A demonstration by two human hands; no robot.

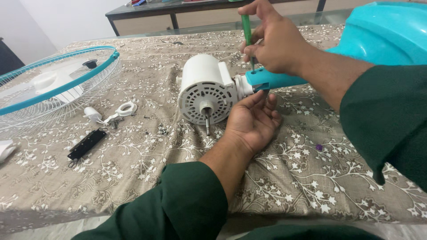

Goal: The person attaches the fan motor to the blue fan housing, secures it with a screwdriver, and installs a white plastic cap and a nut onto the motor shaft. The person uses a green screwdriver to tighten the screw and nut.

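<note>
Both arms wear loose dark green sleeves, each hand and forearm bare.

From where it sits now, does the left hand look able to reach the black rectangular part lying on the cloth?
Probably yes. The left hand rests palm-up under the turquoise fan neck, holding nothing, and only patterned tablecloth with a few tiny screws lies between it and the black rectangular part. It would stop supporting the white motor housing.

White motor housing (207,89), turquoise neck (273,80), green-handled screwdriver (247,29), beige floral tablecloth (289,178), dark green sleeves (187,209)
</note>
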